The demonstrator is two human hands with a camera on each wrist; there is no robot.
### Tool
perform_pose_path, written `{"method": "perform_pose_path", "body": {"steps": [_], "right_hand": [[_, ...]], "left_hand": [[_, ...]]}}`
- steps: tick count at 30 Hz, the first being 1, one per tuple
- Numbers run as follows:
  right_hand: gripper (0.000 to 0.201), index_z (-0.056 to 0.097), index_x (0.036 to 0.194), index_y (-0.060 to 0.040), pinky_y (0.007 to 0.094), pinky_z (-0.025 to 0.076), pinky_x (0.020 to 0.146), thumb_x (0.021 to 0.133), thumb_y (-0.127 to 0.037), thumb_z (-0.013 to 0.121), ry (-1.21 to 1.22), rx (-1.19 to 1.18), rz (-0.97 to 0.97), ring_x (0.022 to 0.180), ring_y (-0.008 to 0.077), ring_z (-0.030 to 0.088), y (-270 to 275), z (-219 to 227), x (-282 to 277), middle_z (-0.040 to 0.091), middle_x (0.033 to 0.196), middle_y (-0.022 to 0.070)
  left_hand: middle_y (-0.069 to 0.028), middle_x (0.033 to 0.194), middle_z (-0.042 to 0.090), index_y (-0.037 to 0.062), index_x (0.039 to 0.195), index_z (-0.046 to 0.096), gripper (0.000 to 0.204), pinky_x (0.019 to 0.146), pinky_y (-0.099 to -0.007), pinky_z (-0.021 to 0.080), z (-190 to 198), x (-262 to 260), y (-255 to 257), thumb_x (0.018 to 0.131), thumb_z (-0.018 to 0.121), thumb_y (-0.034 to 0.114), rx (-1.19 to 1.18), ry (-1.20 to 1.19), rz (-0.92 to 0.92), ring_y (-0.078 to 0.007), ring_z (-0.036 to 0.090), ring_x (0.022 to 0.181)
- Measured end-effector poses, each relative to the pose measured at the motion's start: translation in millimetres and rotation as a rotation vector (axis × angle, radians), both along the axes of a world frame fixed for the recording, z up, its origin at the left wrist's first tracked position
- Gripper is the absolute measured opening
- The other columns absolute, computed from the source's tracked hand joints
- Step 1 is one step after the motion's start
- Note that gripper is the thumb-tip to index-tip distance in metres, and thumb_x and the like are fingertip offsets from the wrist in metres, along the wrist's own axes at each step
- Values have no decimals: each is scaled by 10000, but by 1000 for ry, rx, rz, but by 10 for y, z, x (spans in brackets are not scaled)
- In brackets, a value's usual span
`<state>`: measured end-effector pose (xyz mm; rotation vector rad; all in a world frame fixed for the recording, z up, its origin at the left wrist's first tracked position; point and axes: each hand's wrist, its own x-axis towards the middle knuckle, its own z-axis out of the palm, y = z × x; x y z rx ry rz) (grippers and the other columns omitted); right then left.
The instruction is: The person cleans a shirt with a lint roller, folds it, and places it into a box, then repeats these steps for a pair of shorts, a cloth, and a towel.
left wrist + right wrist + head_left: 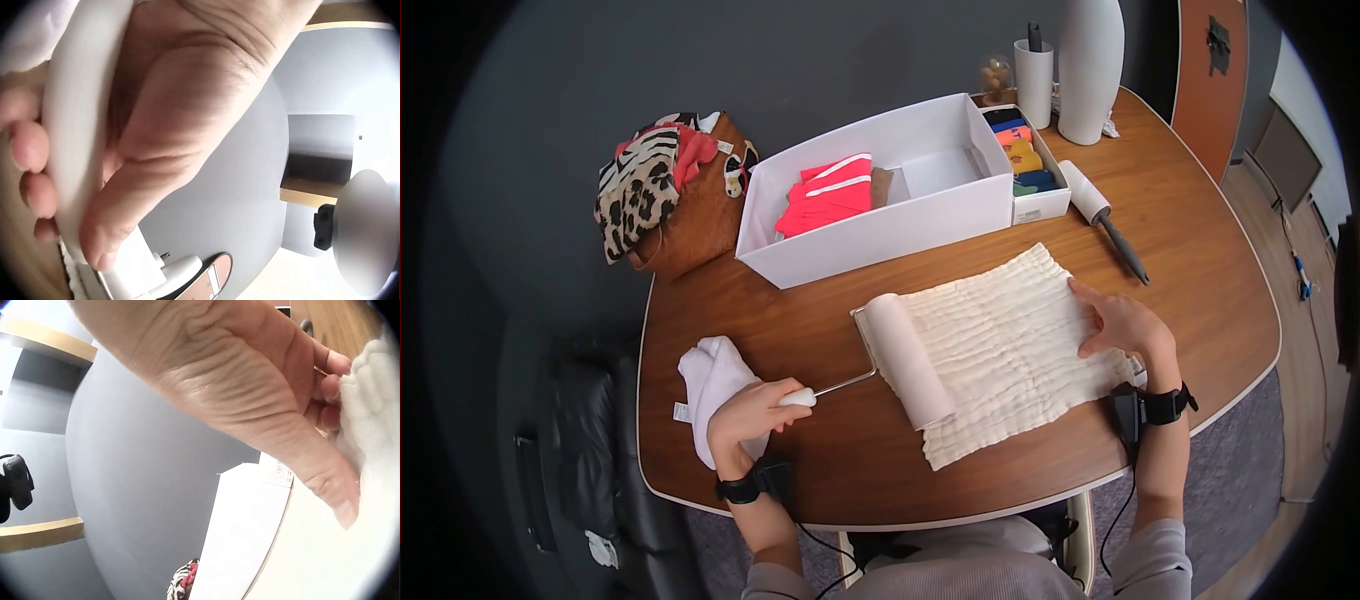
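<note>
My left hand (750, 412) grips the white handle (81, 125) of a lint roller (910, 360), fingers wrapped round it and thumb along it. Its wide, pale roll lies across the left end of a cream, crinkled cloth (1020, 340) spread on the table. On the cloth's right side rests my right hand (1135, 325), thumb and forefinger spread apart. The right wrist view shows the right thumb (337, 494) against the cloth and the other fingertips by its edge. Beside my left hand lies a bunched white cloth (715, 375) with a tag.
Behind the cloth stands a white box (870, 245) with folded pink clothing (830, 200). A smaller box (1040, 208) of rolled, coloured fabric adjoins it. A second lint roller (1105, 215) lies at right, near a white vase (1090, 80). A brown bag (695, 225) with patterned fabric sits back left.
</note>
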<state>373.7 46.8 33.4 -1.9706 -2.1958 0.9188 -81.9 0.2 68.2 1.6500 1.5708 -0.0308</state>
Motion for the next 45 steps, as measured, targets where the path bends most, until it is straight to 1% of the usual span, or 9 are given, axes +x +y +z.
{"method": "perform_pose_path", "body": {"steps": [10, 16, 22, 29, 32, 33, 37, 42, 45], "right_hand": [[982, 331, 1326, -162, 318, 432, 657, 465, -154, 804, -5, 8, -1, 717, 246, 578, -23, 6, -17, 579, 711, 107], [978, 332, 1323, -158, 324, 432, 660, 466, -161, 802, -11, 31, 9, 742, 255, 585, -43, 20, -30, 595, 747, 121], [974, 327, 1324, -153, 331, 434, 678, 473, -173, 801, -8, 25, 19, 757, 264, 586, -52, 9, -35, 597, 754, 126], [853, 383, 1277, -101, 339, 452, 667, 539, -263, 778, 5, 75, 45, 742, 273, 580, -100, 201, -93, 588, 740, 132], [787, 419, 1244, -94, 351, 443, 636, 577, -326, 766, 287, 284, 183, 710, 272, 552, -118, 335, -269, 552, 776, 124], [767, 430, 1233, -91, 356, 439, 627, 590, -347, 760, 419, 372, 256, 703, 271, 542, -124, 391, -390, 539, 797, 122], [603, 483, 1157, -64, 358, 453, 648, 669, -337, 709, 545, 483, 476, 768, 296, 540, -136, 560, -1153, 501, 959, 137], [366, 531, 1001, -36, 365, 462, 650, 701, -203, 656, 650, 567, 369, 738, 333, 573, 0, 636, -1800, 583, 831, 159], [264, 555, 900, -5, 362, 466, 641, 692, -149, 631, 789, 539, 260, 671, 328, 582, 82, 550, -1851, 597, 717, 158]], "left_hand": [[-102, 706, 609, 11, 890, 582, 263, 573, -291, 430, 164, -100, -90, 759, 628, 234, 32, 58, 16, -193, 586, 625], [-114, 700, 615, 22, 888, 586, 275, 574, -304, 431, 159, 100, 35, 745, 640, 251, 164, 55, -136, -229, 601, 652], [-135, 688, 599, 35, 788, 573, 165, 595, -358, 444, 405, 574, 93, 694, 632, 157, 519, 280, -362, -295, 594, 678], [-83, 705, 527, 45, 710, 574, 230, 717, -343, 371, 817, 1190, -69, 544, 711, 126, 972, 904, -267, -245, 499, 770], [-96, 753, 510, 24, 736, 588, 252, 740, -346, 362, 923, 1296, -94, 533, 708, 111, 1138, 878, -261, -243, 478, 808], [-122, 824, 491, 4, 756, 594, 259, 848, -373, 348, 957, 1331, -89, 540, 699, 101, 1146, 814, -248, -254, 468, 863], [-111, 929, 506, 35, 618, 566, 40, 919, -365, 345, 996, 1421, -6, 623, 583, 70, 1495, 816, -317, -241, 462, 992], [-78, 1093, 482, 69, 810, 569, 177, 953, -476, 305, 1002, 1451, 40, 638, 606, 78, 1663, 642, -383, -252, 399, 1147], [-95, 1045, 477, 69, 846, 520, 242, 861, -446, 349, 742, 1293, -10, 649, 660, 73, 1845, 274, -155, -231, 455, 1026]]}}
